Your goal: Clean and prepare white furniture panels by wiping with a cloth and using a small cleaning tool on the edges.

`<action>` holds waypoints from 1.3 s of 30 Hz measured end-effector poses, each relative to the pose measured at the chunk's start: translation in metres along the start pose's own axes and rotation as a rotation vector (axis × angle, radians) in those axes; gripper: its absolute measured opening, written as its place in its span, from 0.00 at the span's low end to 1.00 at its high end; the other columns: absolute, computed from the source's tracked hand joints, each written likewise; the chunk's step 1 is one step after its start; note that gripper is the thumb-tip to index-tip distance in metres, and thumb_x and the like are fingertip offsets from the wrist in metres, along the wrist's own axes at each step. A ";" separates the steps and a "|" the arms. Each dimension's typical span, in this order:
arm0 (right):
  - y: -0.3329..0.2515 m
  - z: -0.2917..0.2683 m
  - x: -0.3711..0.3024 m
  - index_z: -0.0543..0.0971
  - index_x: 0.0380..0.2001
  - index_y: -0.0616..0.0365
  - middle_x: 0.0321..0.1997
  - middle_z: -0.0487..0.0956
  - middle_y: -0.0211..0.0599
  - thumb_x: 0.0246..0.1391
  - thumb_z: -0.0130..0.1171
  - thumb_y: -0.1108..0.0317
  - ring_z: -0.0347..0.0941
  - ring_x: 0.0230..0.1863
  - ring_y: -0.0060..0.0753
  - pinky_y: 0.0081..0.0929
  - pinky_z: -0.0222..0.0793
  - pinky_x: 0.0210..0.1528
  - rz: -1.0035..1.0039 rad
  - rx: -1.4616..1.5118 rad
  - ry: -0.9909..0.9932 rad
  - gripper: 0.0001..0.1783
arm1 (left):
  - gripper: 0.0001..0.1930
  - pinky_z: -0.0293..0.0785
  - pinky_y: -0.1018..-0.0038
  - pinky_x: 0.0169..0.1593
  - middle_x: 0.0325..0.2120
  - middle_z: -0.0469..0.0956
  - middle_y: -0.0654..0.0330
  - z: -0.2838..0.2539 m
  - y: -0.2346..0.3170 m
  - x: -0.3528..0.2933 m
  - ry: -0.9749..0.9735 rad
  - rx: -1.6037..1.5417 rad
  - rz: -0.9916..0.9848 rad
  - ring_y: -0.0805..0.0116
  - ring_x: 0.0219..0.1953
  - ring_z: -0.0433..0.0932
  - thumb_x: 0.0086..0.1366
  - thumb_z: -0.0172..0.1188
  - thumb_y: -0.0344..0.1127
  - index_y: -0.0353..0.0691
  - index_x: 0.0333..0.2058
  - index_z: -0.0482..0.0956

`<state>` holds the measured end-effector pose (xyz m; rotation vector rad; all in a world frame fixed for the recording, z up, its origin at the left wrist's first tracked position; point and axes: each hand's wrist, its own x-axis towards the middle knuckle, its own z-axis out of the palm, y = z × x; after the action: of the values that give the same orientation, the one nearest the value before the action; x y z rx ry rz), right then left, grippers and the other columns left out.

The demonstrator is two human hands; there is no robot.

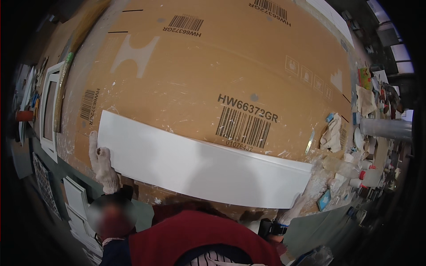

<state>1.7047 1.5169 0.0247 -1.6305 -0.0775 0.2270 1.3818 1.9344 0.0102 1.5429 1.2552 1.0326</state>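
You already have the white panel (164,155) lying on the cardboard-covered surface (177,84) between your left hand (104,166) and right hand (290,213), whose grip on its ends I cannot tell, with any remaining work not showing.

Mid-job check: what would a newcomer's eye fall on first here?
The long white panel stands out first, lying across the near part of the printed brown cardboard, with the gloved left hand at its left end and the right hand at its right. Next comes the crumpled beige cloth or paper near the cardboard's right edge.
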 end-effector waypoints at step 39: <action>-0.004 0.044 0.199 0.55 0.66 0.71 0.64 0.65 0.54 0.70 0.44 0.59 0.65 0.60 0.41 0.32 0.60 0.63 -0.196 -0.694 -0.264 0.31 | 0.44 0.69 0.66 0.53 0.44 0.76 0.46 0.138 0.069 0.131 -0.678 0.928 0.087 0.55 0.46 0.76 0.65 0.55 0.59 0.34 0.67 0.50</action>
<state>1.8905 1.5979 0.0062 -2.2546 -0.5672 0.2809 1.5510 2.0395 0.0482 2.3691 1.2049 -0.1485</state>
